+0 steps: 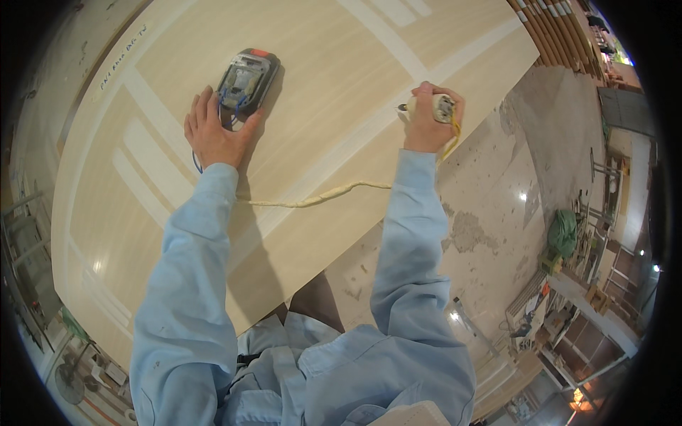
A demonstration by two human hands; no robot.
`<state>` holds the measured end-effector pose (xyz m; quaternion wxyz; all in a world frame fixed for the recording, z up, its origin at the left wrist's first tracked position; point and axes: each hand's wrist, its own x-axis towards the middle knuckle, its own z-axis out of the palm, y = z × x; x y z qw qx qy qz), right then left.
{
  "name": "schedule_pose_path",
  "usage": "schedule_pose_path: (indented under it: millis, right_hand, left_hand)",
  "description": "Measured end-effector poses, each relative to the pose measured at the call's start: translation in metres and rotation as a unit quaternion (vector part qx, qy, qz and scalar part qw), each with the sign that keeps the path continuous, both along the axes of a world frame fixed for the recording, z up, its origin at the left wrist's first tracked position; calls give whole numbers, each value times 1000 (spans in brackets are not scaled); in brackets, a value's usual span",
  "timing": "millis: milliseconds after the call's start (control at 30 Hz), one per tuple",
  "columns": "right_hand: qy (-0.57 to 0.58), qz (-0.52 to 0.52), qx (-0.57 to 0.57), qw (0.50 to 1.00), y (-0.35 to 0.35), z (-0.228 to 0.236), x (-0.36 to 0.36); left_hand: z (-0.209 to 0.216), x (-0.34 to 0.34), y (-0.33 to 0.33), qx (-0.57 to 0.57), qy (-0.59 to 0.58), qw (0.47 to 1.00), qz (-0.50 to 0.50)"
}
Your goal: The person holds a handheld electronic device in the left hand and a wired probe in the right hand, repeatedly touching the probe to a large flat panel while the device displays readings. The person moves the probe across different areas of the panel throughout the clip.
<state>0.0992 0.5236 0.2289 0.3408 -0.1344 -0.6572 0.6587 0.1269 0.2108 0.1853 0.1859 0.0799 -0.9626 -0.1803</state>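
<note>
A black and grey battery pack (249, 79) with a red patch lies on the pale panel (320, 106), blue wires at its near end. My left hand (217, 135) straddles that end, thumb on one side and fingers along the other. Over the panel's right part, my right hand (425, 128) is closed round a small cream-coloured hand tool (443, 108). The tool has a dark tip (403, 107) pointing left and a grey end at the right. Yellow wires hang from it. A cream wrapped cable (320, 197) runs across the panel between my forearms.
Whitish bands and dark handwriting mark the panel. Its right edge runs diagonally above a stained, shiny floor (490, 213). Stacked brown boards (558, 32) stand at the far right. Beyond the floor are a green bag (562, 233) and cluttered shelving (579, 341).
</note>
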Motion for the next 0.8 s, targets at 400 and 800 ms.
schedule_pose_path:
  millis: [400, 800]
  right_hand:
    - [-26, 18, -3, 999, 9, -9, 0]
    - [-3, -7, 41, 999, 38, 50, 27]
  left_hand:
    - [-1, 0, -3, 24, 22, 999, -3]
    - [-3, -44, 30, -11, -56, 998, 30]
